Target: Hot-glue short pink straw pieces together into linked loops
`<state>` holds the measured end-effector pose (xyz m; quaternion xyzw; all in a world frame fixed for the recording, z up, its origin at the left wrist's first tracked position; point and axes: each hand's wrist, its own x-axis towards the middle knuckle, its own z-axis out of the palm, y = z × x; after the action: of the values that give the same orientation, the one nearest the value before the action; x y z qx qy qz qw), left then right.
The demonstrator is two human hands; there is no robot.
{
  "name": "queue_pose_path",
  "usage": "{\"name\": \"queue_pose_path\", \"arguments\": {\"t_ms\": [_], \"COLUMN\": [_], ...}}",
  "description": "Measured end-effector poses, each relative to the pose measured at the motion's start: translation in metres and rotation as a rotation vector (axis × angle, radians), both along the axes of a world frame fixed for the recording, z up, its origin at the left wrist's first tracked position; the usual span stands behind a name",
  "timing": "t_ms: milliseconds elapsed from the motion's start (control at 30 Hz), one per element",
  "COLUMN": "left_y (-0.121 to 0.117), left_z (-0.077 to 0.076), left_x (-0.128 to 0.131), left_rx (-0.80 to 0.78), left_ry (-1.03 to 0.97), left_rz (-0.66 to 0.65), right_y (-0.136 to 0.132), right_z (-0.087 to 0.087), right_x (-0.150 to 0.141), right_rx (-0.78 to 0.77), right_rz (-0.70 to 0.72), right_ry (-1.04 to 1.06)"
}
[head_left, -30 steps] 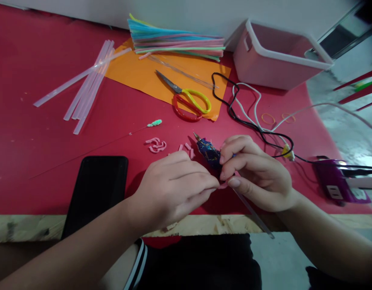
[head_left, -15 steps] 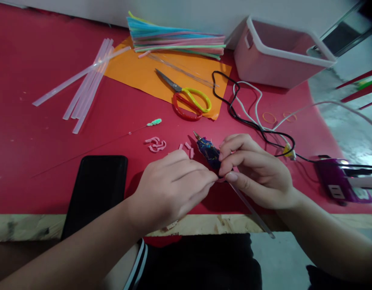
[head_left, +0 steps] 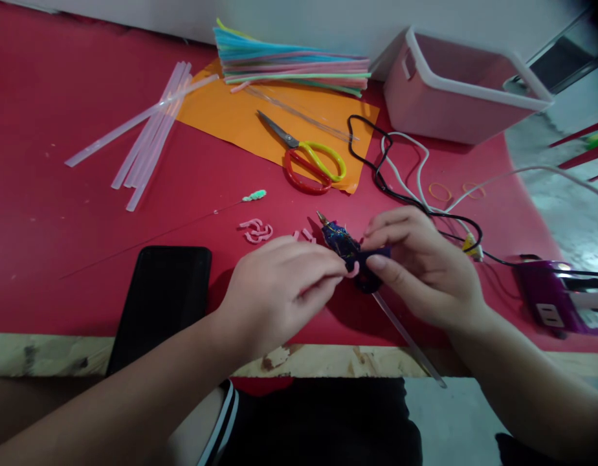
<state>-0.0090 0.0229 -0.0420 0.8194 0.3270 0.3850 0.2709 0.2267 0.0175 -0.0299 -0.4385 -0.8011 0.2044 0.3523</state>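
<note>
My right hand (head_left: 422, 272) is closed around the body of a dark blue hot glue gun (head_left: 342, 241), thumb toward me. Its brass nozzle points away to the upper left, and a clear glue stick (head_left: 408, 340) sticks out of its back past the table edge. My left hand (head_left: 282, 288) pinches a small curled pink piece of pipe cleaner (head_left: 354, 270) beside the gun; its fingertips are partly hidden. Just beyond the left hand lie several curled pink pieces (head_left: 256, 231) and short straight ones (head_left: 309, 235). A thin wire with a green fuzzy tip (head_left: 254, 195) rests farther left.
Scissors (head_left: 299, 152) lie on an orange sheet (head_left: 206, 110) below a bundle of pipe cleaners (head_left: 294, 61). Spare glue sticks (head_left: 153, 142) and a black phone (head_left: 160, 304) are at left. Black and white cables (head_left: 420, 168), a purple power strip (head_left: 546, 298) and a pink bin (head_left: 439, 107) stand right.
The right hand's grip has shifted, showing more of the gun's dark body. The curled pink piece at the left fingertips shows more plainly. The whole view has slid slightly.
</note>
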Motion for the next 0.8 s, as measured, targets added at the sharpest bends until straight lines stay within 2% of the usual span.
{"name": "queue_pose_path", "arguments": {"t_ms": [67, 167, 233, 367, 500, 633, 733, 800], "left_y": [0.003, 0.01, 0.015, 0.019, 0.019, 0.018, 0.017, 0.016], "left_z": [0.002, 0.002, 0.0, -0.001, 0.004, 0.005, 0.001, -0.001], "left_x": [0.001, 0.0, -0.001, -0.003, -0.001, -0.001, -0.001, -0.002], "left_rx": [-0.163, -0.408, -0.507, -0.6, -0.767, -0.798, -0.738, -0.635], "left_ry": [-0.095, -0.22, -0.273, -0.337, -0.455, -0.501, -0.48, -0.43], "left_rz": [0.125, 0.271, 0.288, 0.271, 0.319, 0.315, 0.311, 0.321], "right_y": [0.006, 0.013, 0.016, 0.013, 0.013, 0.017, 0.015, 0.012], "right_z": [-0.004, -0.01, -0.011, -0.008, -0.011, -0.018, -0.025, -0.03], "right_x": [0.009, 0.023, 0.029, 0.03, 0.029, 0.025, 0.025, 0.029], "right_rx": [0.019, 0.006, -0.008, -0.028, -0.014, 0.046, 0.056, 0.058], "right_rz": [-0.112, -0.196, -0.148, 0.007, -0.029, -0.171, -0.287, -0.283], "right_ry": [-0.08, -0.236, -0.298, -0.429, -0.5, -0.367, -0.079, 0.157]}}
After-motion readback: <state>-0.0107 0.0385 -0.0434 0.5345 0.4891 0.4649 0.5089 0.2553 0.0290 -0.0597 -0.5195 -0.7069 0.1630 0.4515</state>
